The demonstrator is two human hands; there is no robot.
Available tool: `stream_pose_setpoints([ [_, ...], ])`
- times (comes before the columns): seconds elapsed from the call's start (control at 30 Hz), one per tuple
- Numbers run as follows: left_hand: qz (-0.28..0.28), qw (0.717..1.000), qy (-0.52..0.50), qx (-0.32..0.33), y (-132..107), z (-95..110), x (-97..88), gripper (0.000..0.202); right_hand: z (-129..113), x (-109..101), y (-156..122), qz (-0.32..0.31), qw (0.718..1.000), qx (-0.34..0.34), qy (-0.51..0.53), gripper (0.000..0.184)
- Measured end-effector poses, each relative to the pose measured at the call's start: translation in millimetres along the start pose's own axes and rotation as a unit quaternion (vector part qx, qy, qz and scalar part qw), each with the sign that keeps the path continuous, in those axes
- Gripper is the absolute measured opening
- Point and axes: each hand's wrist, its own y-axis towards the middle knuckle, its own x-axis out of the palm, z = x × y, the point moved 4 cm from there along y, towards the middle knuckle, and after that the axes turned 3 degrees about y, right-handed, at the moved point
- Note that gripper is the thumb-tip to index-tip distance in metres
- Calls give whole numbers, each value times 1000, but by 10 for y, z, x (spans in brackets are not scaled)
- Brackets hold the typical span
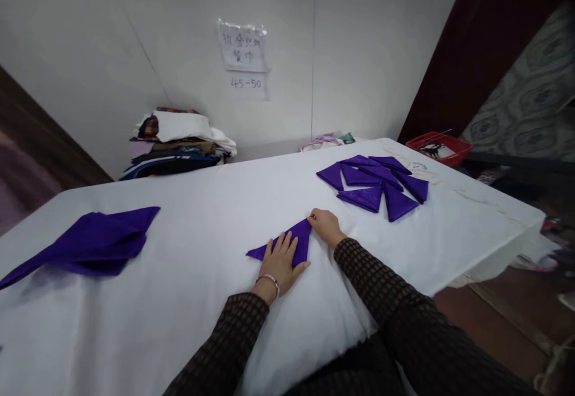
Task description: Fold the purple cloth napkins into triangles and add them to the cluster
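A purple cloth napkin (300, 232), folded into a triangle, lies on the white-covered table (193, 300) in front of me. My left hand (281, 259) rests flat on it with fingers stretched out and covers part of its lower edge. At the napkin's upper right corner, my right hand (324, 224) pinches the tip between thumb and fingers. Several folded purple triangles (363, 199) lie in a cluster beyond my right hand. Off to the left sits a loose, rumpled purple cloth (96, 240), partly unfolded.
A pile of folded clothes (179, 144) stands behind the table's far edge at the left. Pale fabric (326, 141) shows behind the middle. A red basket (442, 147) is beyond the far right corner. Handwritten paper signs (245, 54) hang on the wall.
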Motion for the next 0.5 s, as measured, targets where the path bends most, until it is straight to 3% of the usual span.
stream_pose_setpoints([
  [0.2,-12,1000,13,-4,18,-1,-13,72,-99,-155,-41,38,999,-23,14,24],
  [0.27,-10,1000,14,-5,26,-8,-11,73,-273,-224,-142,58,994,-85,46,25],
  [0.33,1,1000,17,-1,33,-9,-19,69,-531,-245,-294,62,973,-196,106,29],
  [0.4,19,999,24,8,37,-2,-41,63,-777,-191,-443,23,941,-300,156,37],
  [0.5,35,999,33,19,43,14,-69,59,-933,-8,-508,-74,920,-352,154,50],
])
